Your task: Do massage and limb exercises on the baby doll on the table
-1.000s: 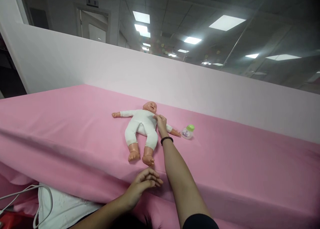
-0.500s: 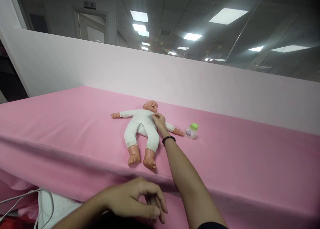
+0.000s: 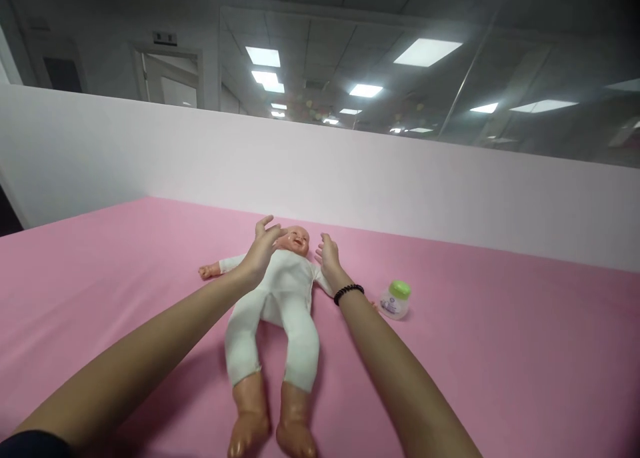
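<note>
A baby doll in a white suit lay on its back on a pink cloth, its feet toward the person and its arms out to the sides. The person's left hand was open with the fingers spread, above the doll's shoulder and just beside its head, holding nothing; whether the palm touched the suit could not be told. The right hand was loosely open and empty, its fingers slightly curled, near the other side of the head. A black bead bracelet circled that wrist. A small bottle with a green cap stood upright on the cloth, just beyond the doll's other arm. A white wall ran behind the cloth.
</note>
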{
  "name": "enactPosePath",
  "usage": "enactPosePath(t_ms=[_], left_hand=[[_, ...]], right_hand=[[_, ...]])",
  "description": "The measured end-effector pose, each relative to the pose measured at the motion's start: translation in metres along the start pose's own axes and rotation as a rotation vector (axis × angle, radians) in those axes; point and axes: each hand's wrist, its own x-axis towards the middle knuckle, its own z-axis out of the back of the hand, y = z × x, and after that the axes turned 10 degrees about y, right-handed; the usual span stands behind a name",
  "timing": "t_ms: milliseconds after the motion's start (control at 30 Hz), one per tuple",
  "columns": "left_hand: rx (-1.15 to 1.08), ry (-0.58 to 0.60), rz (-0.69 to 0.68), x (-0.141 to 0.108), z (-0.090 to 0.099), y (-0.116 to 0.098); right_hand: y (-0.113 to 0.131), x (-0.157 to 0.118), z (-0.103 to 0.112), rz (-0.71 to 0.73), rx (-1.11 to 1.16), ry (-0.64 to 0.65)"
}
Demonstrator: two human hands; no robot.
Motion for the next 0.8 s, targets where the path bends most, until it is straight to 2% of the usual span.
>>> enactPosePath(t_ms=[67, 100, 233, 367, 467, 600, 800], left_hand=[[-0.015, -0.067, 0.074, 0.035, 0.008, 0.022], [-0.025, -0.090, 0.111, 0.052, 0.011, 0.033], [0.010, -0.140, 0.211, 0.108, 0.021, 0.072], [0.169, -0.141, 0.208, 0.145, 0.034, 0.100], [0.223, -0.082, 0.162, 0.161, 0.045, 0.115], [0.181, 0.049, 0.094, 0.168, 0.056, 0.128], [-0.019, 0.138, 0.160, 0.163, 0.063, 0.134]], right_hand=[[0.000, 0.010, -0.013, -0.182, 0.103, -0.005], [-0.001, 0.014, -0.020, -0.218, 0.140, 0.005], [-0.016, 0.020, -0.047, -0.116, 0.191, 0.132], [-0.034, 0.017, -0.063, -0.046, 0.198, 0.149], [-0.036, 0.010, -0.067, -0.056, 0.210, 0.168], [-0.027, 0.000, -0.068, -0.076, 0.226, 0.210], [-0.014, -0.006, -0.069, -0.122, 0.374, 0.241]])
